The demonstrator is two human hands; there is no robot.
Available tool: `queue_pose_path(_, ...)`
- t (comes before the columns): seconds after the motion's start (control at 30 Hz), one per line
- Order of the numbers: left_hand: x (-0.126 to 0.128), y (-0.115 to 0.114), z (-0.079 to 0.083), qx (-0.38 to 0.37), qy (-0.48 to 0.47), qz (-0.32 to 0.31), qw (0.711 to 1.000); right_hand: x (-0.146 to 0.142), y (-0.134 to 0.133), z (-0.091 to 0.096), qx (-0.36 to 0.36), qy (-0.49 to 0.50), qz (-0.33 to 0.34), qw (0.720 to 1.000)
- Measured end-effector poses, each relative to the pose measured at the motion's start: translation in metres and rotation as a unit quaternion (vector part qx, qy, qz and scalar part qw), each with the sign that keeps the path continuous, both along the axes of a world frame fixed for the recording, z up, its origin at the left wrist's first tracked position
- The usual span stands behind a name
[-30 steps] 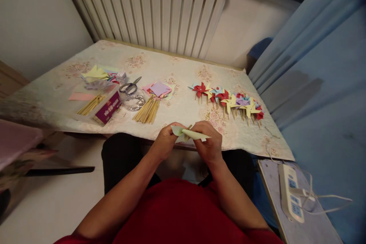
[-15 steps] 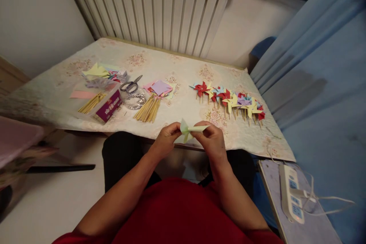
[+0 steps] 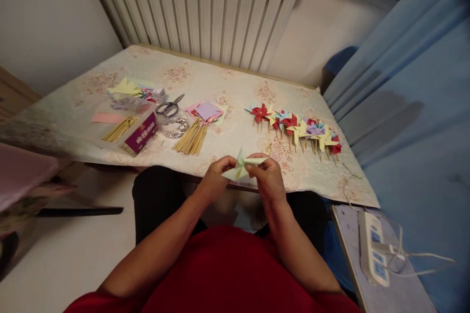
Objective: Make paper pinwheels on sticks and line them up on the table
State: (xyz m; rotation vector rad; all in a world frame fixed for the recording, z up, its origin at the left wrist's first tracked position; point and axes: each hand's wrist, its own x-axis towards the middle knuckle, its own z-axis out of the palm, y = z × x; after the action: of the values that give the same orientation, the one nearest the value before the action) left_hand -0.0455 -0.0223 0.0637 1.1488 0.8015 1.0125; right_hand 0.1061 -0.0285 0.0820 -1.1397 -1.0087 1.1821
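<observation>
A pale green paper pinwheel (image 3: 240, 168) is held between my two hands just over the table's front edge. My left hand (image 3: 216, 175) pinches its left blade. My right hand (image 3: 269, 174) grips it near the centre, thumb pressed on the folded paper. No stick shows on it. Beyond my hands lies a bundle of thin wooden sticks (image 3: 191, 137), with a stack of coloured paper squares (image 3: 207, 111) behind it. Finished pinwheels on sticks (image 3: 299, 128), red, yellow, blue and purple, lie in a row to the right.
On the left are a purple-labelled box (image 3: 141, 134) with sticks, scissors (image 3: 169, 106) over a clear round container of small shiny pieces (image 3: 175, 127), and cut paper pieces (image 3: 127, 89). A power strip (image 3: 373, 249) with cables sits on a side board (image 3: 350, 234) at the right.
The pinwheel has turned so its front now faces up toward me and its blades show. My left hand has shifted slightly with it, and my right thumb now presses near its centre.
</observation>
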Motion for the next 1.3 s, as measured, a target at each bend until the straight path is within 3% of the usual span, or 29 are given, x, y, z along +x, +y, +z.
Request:
queue_pose_path(0.27, 0.007, -0.004, 0.001, -0.020, 0.005, 0.039, 0.999, -0.004, 0.007, -0.009, -0.028, 0.026, -0.022, 0.999)
queue_pose_path(0.53, 0.012, -0.001, -0.010, -0.124, 0.008, 0.002, 0.992, 0.006, 0.015, -0.020, -0.082, 0.124, 0.027, 0.989)
queue_pose_path(0.73, 0.004, -0.006, -0.021, -0.168, 0.044, -0.038, 0.984, 0.020, 0.022, -0.031, -0.108, 0.142, 0.022, 0.984)
queue_pose_path(1.3, 0.005, -0.007, -0.028, -0.187, 0.056, -0.043, 0.980, 0.020, 0.022, -0.035, -0.117, 0.136, 0.015, 0.984)
